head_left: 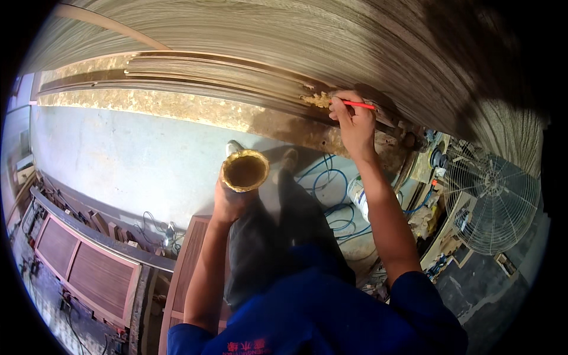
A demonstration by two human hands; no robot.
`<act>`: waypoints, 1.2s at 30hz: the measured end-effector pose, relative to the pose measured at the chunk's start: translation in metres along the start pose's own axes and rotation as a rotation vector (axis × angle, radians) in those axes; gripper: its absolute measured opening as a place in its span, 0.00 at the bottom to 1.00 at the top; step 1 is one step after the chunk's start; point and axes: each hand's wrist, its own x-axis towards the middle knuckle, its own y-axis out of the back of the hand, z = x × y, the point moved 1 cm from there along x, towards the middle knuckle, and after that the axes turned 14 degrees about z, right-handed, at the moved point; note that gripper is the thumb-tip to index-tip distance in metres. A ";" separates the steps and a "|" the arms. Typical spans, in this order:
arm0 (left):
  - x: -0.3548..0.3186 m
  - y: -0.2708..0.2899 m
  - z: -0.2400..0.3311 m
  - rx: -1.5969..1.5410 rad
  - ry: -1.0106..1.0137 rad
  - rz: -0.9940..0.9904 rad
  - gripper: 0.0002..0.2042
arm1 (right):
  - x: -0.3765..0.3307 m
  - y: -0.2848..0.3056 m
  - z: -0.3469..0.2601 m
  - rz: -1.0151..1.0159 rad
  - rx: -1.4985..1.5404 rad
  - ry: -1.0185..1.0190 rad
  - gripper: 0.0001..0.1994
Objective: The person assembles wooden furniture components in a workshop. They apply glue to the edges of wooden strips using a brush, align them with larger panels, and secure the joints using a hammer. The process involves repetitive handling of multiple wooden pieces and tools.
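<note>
Head view: filler daubed into wood panel [248, 89] w/ red-handled tool [360, 105], pinched in right hand [355, 127]; cup [244, 170] gripped by left hand [229, 201]. Next likely needs reloading.

a single head-worn fisheye camera looks steeply down from above the person's own forearms, close to the wooden panel [248, 35] along the upper edge, with the concrete floor [130, 160] far below and straight lines bending toward the rim.
</note>
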 end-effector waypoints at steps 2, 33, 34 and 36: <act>-0.001 0.001 -0.001 -0.011 -0.004 -0.007 0.24 | 0.003 -0.002 -0.007 -0.043 -0.159 0.017 0.08; 0.007 -0.027 0.006 -0.193 0.212 -0.090 0.22 | -0.009 0.032 0.078 0.582 0.581 -0.604 0.12; 0.007 -0.028 0.005 -0.212 0.188 -0.079 0.23 | -0.010 0.032 0.081 0.609 0.591 -0.611 0.12; 0.004 -0.029 0.005 -0.194 0.105 -0.045 0.23 | -0.012 0.032 0.088 0.607 0.595 -0.645 0.13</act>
